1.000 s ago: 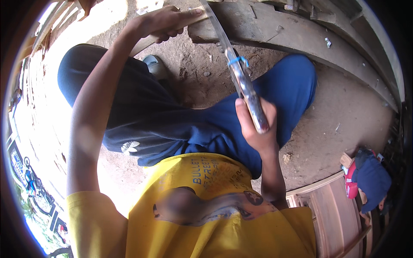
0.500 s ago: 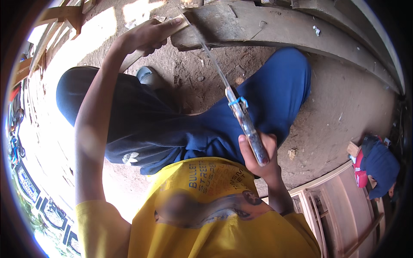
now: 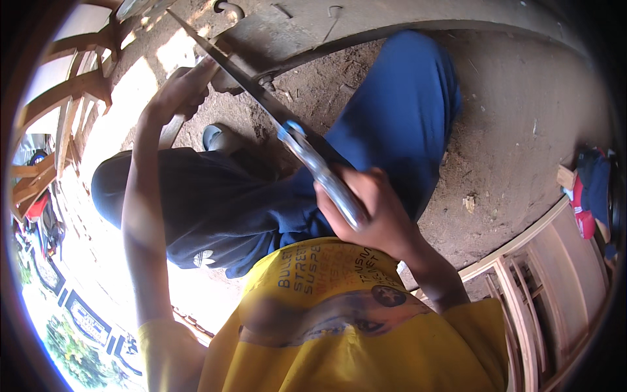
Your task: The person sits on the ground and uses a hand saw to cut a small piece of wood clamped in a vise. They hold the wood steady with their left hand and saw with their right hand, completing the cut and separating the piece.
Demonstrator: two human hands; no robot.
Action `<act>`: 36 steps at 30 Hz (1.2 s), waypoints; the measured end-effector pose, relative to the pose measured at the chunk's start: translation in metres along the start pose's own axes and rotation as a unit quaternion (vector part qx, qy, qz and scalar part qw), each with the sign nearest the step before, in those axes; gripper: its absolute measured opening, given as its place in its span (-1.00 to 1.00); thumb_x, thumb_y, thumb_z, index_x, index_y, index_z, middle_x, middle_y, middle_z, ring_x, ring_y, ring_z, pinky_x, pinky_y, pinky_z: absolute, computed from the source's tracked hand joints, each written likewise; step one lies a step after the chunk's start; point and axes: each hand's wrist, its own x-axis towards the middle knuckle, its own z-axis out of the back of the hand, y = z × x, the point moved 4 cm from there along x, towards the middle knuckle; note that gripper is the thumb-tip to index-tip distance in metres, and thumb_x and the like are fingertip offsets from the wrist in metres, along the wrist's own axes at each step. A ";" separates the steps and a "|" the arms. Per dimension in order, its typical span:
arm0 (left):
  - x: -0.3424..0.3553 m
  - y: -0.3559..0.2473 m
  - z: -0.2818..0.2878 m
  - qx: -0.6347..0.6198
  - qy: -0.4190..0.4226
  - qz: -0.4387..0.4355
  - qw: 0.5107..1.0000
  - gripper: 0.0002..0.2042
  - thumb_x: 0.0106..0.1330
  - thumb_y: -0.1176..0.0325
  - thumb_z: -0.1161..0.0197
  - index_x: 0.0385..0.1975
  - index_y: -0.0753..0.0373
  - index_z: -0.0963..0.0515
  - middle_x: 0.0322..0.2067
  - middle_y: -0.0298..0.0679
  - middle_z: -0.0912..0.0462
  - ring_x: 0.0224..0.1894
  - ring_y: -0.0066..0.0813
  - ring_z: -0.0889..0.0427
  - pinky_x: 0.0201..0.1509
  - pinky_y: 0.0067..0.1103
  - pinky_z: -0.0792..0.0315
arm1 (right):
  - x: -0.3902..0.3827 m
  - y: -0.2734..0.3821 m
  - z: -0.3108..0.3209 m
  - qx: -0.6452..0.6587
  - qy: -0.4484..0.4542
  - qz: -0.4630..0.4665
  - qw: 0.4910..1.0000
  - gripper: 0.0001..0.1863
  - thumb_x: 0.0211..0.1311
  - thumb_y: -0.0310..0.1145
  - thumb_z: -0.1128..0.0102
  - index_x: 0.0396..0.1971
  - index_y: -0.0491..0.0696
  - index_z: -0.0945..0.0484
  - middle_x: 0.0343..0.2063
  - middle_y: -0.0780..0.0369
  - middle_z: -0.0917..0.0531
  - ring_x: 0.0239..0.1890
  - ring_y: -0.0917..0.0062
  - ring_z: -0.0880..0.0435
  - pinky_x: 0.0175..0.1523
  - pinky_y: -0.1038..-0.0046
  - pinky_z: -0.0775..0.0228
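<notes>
Blade [image 3: 238, 75] at wood [image 3: 171, 132], upper left
Left hand's [image 3: 175, 95] fingers grip wood, apparently steadying it; right hand's [image 3: 373, 204] encircle handle [image 3: 328, 183].

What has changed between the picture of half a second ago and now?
The right grip has pushed the long-bladed tool forward, and the camera view has shifted. Nothing was newly taken hold of or let go. The right grip stays closed on the tool; the left grip still holds the wooden piece.
</notes>
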 end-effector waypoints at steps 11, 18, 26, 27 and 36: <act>-0.008 0.011 0.012 -0.073 0.040 0.034 0.996 -0.42 0.27 -0.28 -0.01 -0.56 0.23 -0.38 -0.73 -0.39 -0.29 -0.76 -0.63 -0.28 -0.74 -0.64 -0.17 | 0.000 0.006 0.011 0.007 0.034 -0.009 0.999 -0.85 0.11 -0.49 -0.18 -0.56 -0.19 -0.44 -0.79 0.12 -0.49 -0.71 0.45 -0.60 -0.61 0.45 -0.30; -0.003 0.022 0.028 -0.066 0.032 0.035 0.997 -0.43 0.24 -0.28 -0.03 -0.55 0.22 -0.39 -0.73 -0.41 -0.28 -0.76 -0.63 -0.24 -0.71 -0.63 -0.12 | -0.005 -0.001 0.013 0.046 0.018 -0.005 0.999 -0.92 0.05 -0.53 -0.20 -0.52 -0.18 -0.48 -0.73 0.10 -0.54 -0.65 0.30 -0.64 -0.56 0.41 -0.37; -0.011 0.014 0.021 -0.054 0.028 0.040 0.997 -0.44 0.27 -0.26 -0.01 -0.54 0.24 -0.43 -0.72 -0.42 -0.29 -0.76 -0.64 -0.24 -0.71 -0.64 -0.12 | 0.023 -0.003 -0.003 0.010 0.018 0.006 1.000 -0.89 0.08 -0.47 -0.19 -0.54 -0.17 -0.48 -0.73 0.07 -0.52 -0.69 0.28 -0.61 -0.58 0.37 -0.36; -0.010 0.012 0.021 -0.051 0.027 0.037 0.998 -0.44 0.27 -0.25 -0.01 -0.53 0.24 -0.43 -0.72 -0.42 -0.29 -0.76 -0.65 -0.24 -0.71 -0.64 -0.12 | 0.021 -0.004 -0.002 0.023 0.008 0.000 1.000 -0.89 0.07 -0.48 -0.19 -0.54 -0.17 -0.48 -0.74 0.07 -0.52 -0.69 0.28 -0.60 -0.58 0.37 -0.36; -0.036 -0.022 0.004 -0.030 0.019 -0.020 0.999 -0.44 0.29 -0.22 0.00 -0.51 0.27 -0.48 -0.72 -0.42 -0.30 -0.76 -0.66 -0.24 -0.71 -0.66 -0.11 | 0.026 -0.006 -0.002 0.020 0.064 -0.024 0.997 -0.91 0.01 -0.53 -0.22 -0.51 -0.16 -0.47 -0.63 0.05 -0.56 -0.61 0.23 -0.63 -0.54 0.41 -0.40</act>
